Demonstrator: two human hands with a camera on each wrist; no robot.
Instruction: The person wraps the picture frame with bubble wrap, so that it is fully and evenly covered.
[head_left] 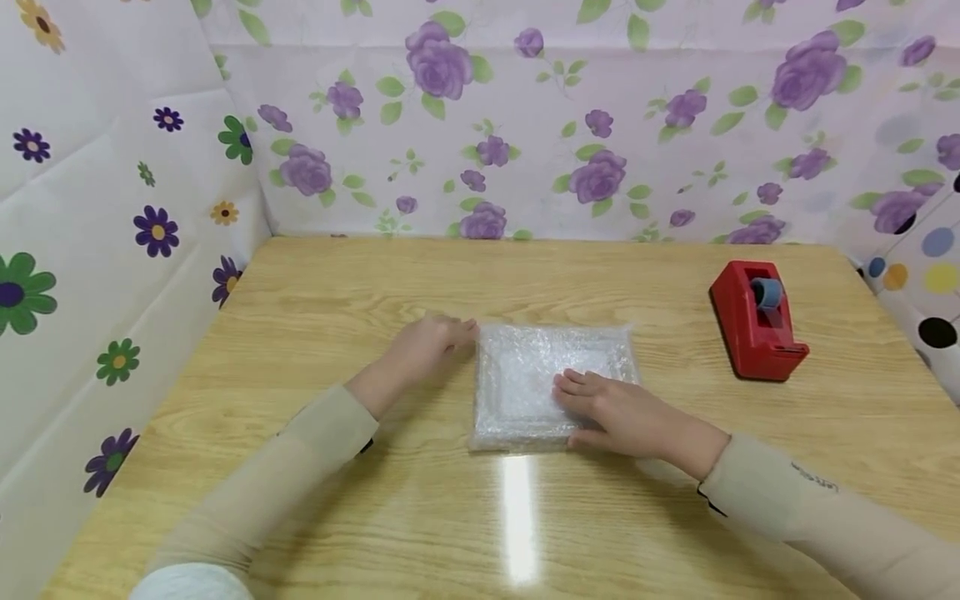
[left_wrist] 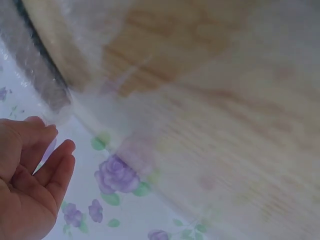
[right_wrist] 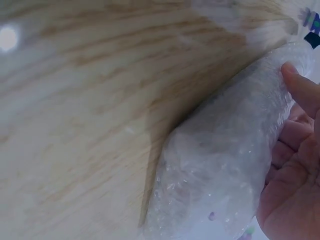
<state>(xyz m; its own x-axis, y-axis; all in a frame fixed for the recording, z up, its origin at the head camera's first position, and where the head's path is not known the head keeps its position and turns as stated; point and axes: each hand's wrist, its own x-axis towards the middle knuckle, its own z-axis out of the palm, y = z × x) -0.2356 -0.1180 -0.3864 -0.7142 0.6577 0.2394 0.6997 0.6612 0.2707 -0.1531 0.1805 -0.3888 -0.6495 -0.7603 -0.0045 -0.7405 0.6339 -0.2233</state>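
A flat rectangular package in clear bubble wrap (head_left: pixel 517 387) lies on the wooden table, with a framed shape showing faintly through the wrap. My right hand (head_left: pixel 622 414) rests on its right part, fingers stretched out over the top; the right wrist view shows the thumb along the near side of the bubble wrap (right_wrist: pixel 215 165). At the package's far left corner is my left hand (head_left: pixel 431 346), its fingers reaching toward the edge. In the left wrist view, the left hand (left_wrist: pixel 35 175) has loosely bent fingers close to the wrap's corner, nothing visible between them.
A red tape dispenser (head_left: pixel 757 325) with a roll of tape stands on the table to the right of the package. Flowered sheets (head_left: pixel 525 125) hang behind and at both sides of the wooden table (head_left: pixel 337 292). Light reflects off the tabletop in front of the package.
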